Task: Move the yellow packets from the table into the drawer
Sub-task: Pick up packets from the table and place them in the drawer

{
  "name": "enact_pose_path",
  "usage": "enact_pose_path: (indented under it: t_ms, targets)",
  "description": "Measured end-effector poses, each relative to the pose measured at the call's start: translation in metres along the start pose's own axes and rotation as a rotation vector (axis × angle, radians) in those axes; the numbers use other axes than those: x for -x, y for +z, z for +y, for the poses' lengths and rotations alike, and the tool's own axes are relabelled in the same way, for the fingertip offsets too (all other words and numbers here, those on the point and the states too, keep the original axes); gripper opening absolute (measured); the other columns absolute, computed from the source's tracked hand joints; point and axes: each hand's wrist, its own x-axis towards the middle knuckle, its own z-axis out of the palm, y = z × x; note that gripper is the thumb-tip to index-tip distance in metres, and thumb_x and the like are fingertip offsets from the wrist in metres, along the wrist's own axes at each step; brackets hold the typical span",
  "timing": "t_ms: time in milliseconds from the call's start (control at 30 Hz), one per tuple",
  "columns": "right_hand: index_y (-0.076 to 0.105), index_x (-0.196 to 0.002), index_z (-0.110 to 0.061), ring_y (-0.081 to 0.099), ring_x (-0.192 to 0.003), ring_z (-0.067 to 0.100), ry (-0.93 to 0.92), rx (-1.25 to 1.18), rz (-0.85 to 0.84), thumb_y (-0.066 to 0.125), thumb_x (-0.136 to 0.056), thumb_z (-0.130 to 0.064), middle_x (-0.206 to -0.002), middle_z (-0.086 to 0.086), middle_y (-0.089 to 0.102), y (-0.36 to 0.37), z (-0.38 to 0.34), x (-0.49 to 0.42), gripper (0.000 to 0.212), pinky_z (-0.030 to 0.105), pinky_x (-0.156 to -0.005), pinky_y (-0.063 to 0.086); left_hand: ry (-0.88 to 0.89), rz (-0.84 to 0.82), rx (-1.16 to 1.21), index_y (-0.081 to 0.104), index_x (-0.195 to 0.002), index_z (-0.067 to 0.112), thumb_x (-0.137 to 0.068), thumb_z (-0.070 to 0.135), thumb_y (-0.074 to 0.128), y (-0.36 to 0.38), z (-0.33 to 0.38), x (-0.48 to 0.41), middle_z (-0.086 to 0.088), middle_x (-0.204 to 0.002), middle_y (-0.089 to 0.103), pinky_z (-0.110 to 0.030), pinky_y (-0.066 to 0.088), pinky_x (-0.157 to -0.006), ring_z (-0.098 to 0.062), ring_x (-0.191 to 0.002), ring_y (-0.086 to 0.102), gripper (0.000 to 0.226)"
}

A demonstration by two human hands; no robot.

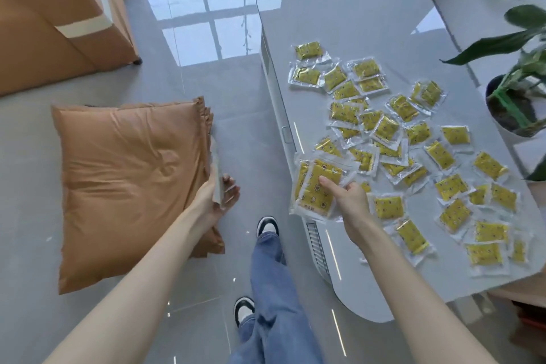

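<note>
Right hand (350, 201) grips few packets (317, 189); left hand (220, 196) grips cushion (130, 186); most packets on desk (369, 23), drawer unseen.

Bare arms, blue jeans (274, 289), black-and-white sneakers (267, 226).

packets (387, 130): clear glossy plastic wrap, yellow foil-like inside
table (354, 26): smooth grey top, slight sheen
floor (206, 9): your glossy tiles, mirror reflections
cushion (130, 186): tan cloth, satiny, creased
jeans (271, 289): your blue denim, matt
</note>
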Motion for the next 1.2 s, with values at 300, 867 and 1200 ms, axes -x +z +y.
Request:
enact_pose_path:
  t_ms: [300, 867, 1200]
  targets:
    - [0.063, -0.104, 0.013, 0.064, -0.078, 0.015, 0.043, -0.013, 0.072, 0.065, -0.089, -0.015, -0.089, 0.005, 0.066, 0.031, -0.002, -0.136, 0.032, 0.023, -0.069, 0.052, -0.154, -0.113, 0.112, 0.052, -0.037, 0.019, -0.100, 0.026, 0.030, 0.046, 0.013, -0.154, -0.001, -0.099, 0.062, -0.031, 0.046, -0.085, -0.020, -0.096, 0.057, 0.068]
    - [0.056, -0.072, -0.017, 0.060, -0.074, 0.013, -0.074, -0.046, 0.386, 0.070, -0.086, -0.018, -0.078, 0.000, 0.061, 0.058, 0.044, -0.287, 0.019, 0.037, -0.078, 0.054, -0.311, -0.183, 0.118, 0.047, -0.046, 0.019, -0.096, 0.042, 0.034, 0.120, -0.021, -0.376, -0.006, -0.076, 0.073, -0.028, 0.037, -0.083, -0.017, -0.071, 0.069, 0.056]
    - [0.051, -0.087, 0.015, 0.051, -0.068, 0.020, -0.094, 0.039, 0.369, 0.068, -0.069, -0.047, -0.073, 0.013, 0.052, 0.074, 0.046, -0.282, 0.067, 0.049, -0.073, 0.054, -0.319, -0.224, 0.282, 0.051, -0.041, 0.016, -0.094, 0.043, 0.035, 0.115, -0.018, -0.377, -0.010, -0.105, 0.058, -0.031, 0.035, -0.110, -0.025, -0.095, 0.058, 0.061]
